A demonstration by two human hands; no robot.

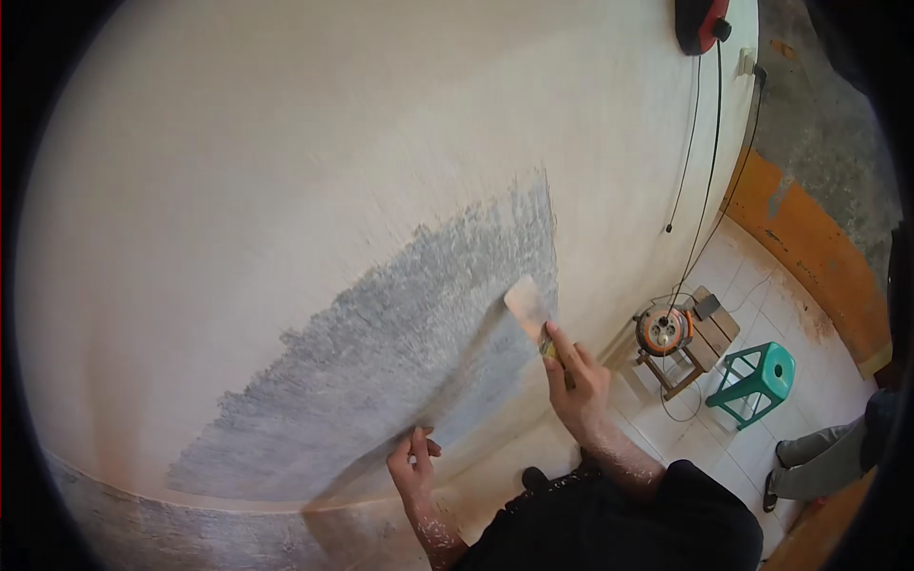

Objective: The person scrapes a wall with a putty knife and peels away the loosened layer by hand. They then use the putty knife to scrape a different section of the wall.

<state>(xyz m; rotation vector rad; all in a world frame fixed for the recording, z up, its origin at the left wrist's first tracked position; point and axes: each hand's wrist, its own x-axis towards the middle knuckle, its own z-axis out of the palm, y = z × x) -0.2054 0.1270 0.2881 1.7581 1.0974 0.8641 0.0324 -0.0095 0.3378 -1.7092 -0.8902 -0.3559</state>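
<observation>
My right hand point(581, 390) is wrapped round the handle of a putty knife point(526, 306), its wide blade up against the wall. Under and around that blade is a rough grey patch point(409, 314) with ragged upper edges, set in the cream painted wall point(286, 162). Lower down and to the left, my left hand point(413, 463) is close to the patch's lower part with its fingers curled together. What those fingers hold, if anything, I cannot make out. White flecks dot both my forearms.
On the right, an orange and black cable reel point(664, 329) rests by a small wooden stool point(712, 335). A green plastic stool point(762, 376) stands on the tiled floor point(681, 423). Cables hang from a red and black object point(700, 24). Another person's legs point(824, 457) are at far right.
</observation>
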